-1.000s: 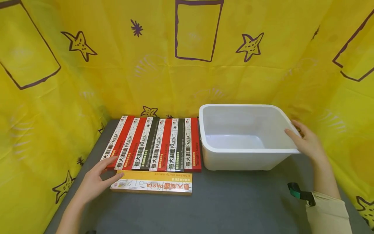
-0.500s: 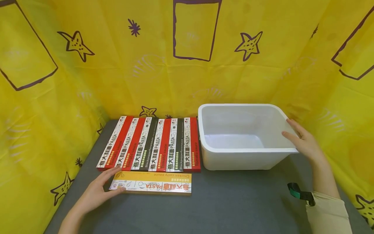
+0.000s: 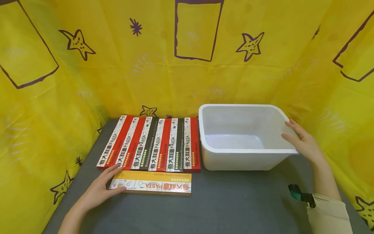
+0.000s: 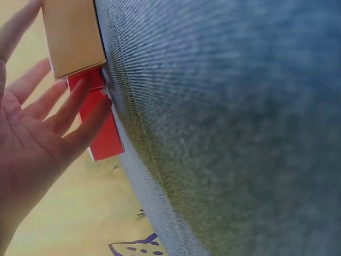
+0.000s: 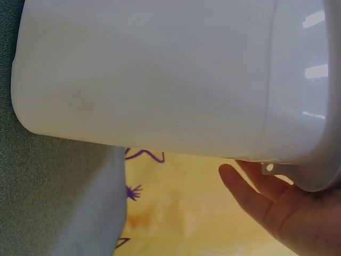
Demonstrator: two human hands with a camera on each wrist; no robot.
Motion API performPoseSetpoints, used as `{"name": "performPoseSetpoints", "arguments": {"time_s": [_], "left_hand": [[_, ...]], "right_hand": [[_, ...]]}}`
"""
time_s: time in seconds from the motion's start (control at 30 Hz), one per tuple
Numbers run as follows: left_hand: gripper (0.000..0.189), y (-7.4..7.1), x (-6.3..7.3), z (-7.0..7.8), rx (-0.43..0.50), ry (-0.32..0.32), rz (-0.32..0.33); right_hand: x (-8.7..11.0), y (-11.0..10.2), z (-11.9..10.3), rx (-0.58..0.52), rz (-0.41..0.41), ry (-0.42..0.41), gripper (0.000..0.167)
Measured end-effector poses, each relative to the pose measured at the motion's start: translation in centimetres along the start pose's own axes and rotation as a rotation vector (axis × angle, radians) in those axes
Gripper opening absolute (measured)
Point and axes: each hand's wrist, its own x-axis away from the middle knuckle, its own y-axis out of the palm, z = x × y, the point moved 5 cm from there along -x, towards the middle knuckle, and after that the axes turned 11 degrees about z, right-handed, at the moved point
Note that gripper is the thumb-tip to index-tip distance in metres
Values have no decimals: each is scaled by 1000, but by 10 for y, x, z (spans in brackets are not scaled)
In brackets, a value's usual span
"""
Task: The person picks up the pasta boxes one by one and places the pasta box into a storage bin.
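Note:
A yellow-and-white pasta box (image 3: 157, 182), marked chicken curry sauce, lies crosswise on the dark grey tabletop. My left hand (image 3: 100, 188) is at its left end, thumb by the front edge and fingers by the back corner. In the left wrist view the fingers (image 4: 69, 112) of that hand are spread and nearly straight, past the box end (image 4: 74, 37) and in front of a red box (image 4: 106, 136). My right hand (image 3: 305, 143) holds the right rim of a white plastic bin (image 3: 236, 160), thumb on the inside. Fingers show outside, under the rim, in the right wrist view.
Behind the yellow box lies a row of several pasta boxes, red tomato sauce (image 3: 160, 146) and black pepper ones (image 3: 179, 146). The row's right end is close beside the bin. A yellow patterned cloth (image 3: 187, 81) encloses the table's back and sides.
My left hand has drawn back slightly from the red boxes, and its thumb has come down to the yellow box's front edge. The right hand stays at the bin rim, shifting slightly.

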Motion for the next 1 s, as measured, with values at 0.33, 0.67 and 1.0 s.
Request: {"name": "performPoseSetpoints", "arguments": {"time_s": [0.33,0.67,1.0], "left_hand": [[71,0,-2,9,-39,21,-40],[68,-4,5,5,-78,113,33],[79,-1,13,0,-70,118,-11]], "right_hand": [[1,-1,5,-64,8,23,67],[1,-2,3,-72,4,27,66],[1,3,2,-52,-51,3,70]]}}
